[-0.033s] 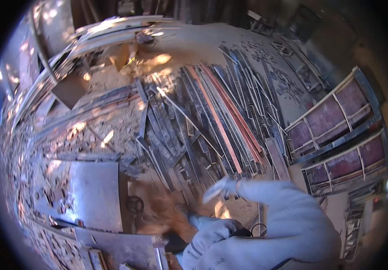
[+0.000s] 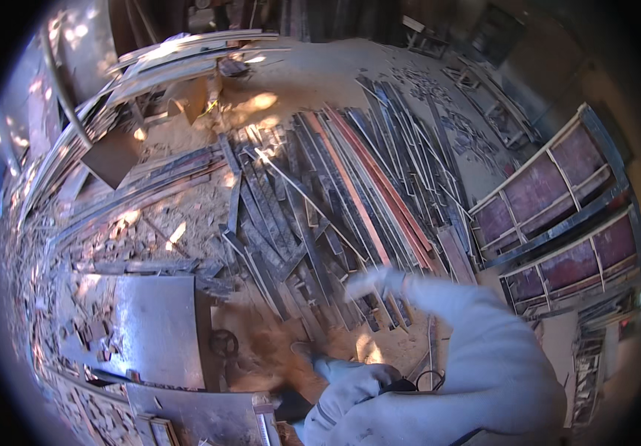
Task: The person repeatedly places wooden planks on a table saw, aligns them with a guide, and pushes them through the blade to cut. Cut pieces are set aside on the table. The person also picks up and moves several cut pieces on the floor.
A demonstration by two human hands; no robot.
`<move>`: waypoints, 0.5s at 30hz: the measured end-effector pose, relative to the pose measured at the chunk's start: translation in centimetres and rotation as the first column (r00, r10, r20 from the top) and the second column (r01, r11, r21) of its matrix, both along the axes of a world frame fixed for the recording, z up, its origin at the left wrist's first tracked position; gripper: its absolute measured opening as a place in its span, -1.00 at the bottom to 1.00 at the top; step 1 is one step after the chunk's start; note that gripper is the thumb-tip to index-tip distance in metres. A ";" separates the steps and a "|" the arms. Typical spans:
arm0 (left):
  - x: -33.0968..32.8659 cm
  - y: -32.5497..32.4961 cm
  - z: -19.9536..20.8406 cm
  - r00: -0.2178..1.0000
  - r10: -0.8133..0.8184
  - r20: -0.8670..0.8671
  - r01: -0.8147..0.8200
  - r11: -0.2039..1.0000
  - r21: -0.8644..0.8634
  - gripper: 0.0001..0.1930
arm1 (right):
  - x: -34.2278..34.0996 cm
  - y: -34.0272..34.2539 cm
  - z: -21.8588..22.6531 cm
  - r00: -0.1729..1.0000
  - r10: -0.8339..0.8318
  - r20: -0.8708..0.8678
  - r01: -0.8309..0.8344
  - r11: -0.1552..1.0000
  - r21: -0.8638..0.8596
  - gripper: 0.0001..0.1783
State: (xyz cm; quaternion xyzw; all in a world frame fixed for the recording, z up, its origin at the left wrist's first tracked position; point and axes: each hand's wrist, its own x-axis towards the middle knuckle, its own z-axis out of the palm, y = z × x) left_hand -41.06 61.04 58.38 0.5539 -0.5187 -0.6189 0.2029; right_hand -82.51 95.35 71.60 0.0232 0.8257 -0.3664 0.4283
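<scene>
Loosely, long dark and reddish strips (image 2: 400,212) are spread over the dusty ground (image 2: 320,67), flanked by a smooth-topped table (image 2: 160,320) on the left and maroon framed panels (image 2: 543,201) on the right. Above the strips' near ends, the right hand (image 2: 376,282) is held out, the grey-sleeved arm (image 2: 469,305) bent; through blur, whether the fingers are spread, pressed together or pinching anything cannot be told.

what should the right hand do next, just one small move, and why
Probably pause the right hand above the near ends of the wooden strips, then pick one to grip: the hand is blurred there, so its hold is unclear, and the strips lie crowded, with a pale one slanting across others beside the salmon strip.
</scene>
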 end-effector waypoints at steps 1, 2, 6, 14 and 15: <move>-1.4 0.9 0.5 1.000 -0.005 -0.027 0.007 0.998 0.055 -0.17 | -6.0 2.3 3.3 0.957 -0.180 -0.226 0.167 0.983 -0.077 -0.71; -2.6 0.9 1.2 0.996 -0.046 -0.072 0.051 0.996 0.069 -0.17 | -12.1 4.5 6.8 0.837 -0.350 -0.421 0.298 0.936 -0.186 -0.72; -4.2 -0.9 6.1 0.935 -0.125 -0.332 0.174 0.977 0.121 -0.16 | -27.8 7.3 16.6 0.517 -0.734 -0.440 0.353 0.652 -0.671 -0.72; -11.6 2.0 11.2 0.527 0.213 -0.823 0.409 0.786 0.465 -0.15 | 0.4 -9.9 -0.5 0.942 0.322 -0.095 -0.284 0.612 -0.738 -0.59; -12.0 1.9 11.7 0.513 0.235 -0.825 0.424 0.767 0.482 -0.15 | 3.5 -11.7 -0.3 0.924 0.376 -0.075 -0.302 0.594 -0.746 -0.59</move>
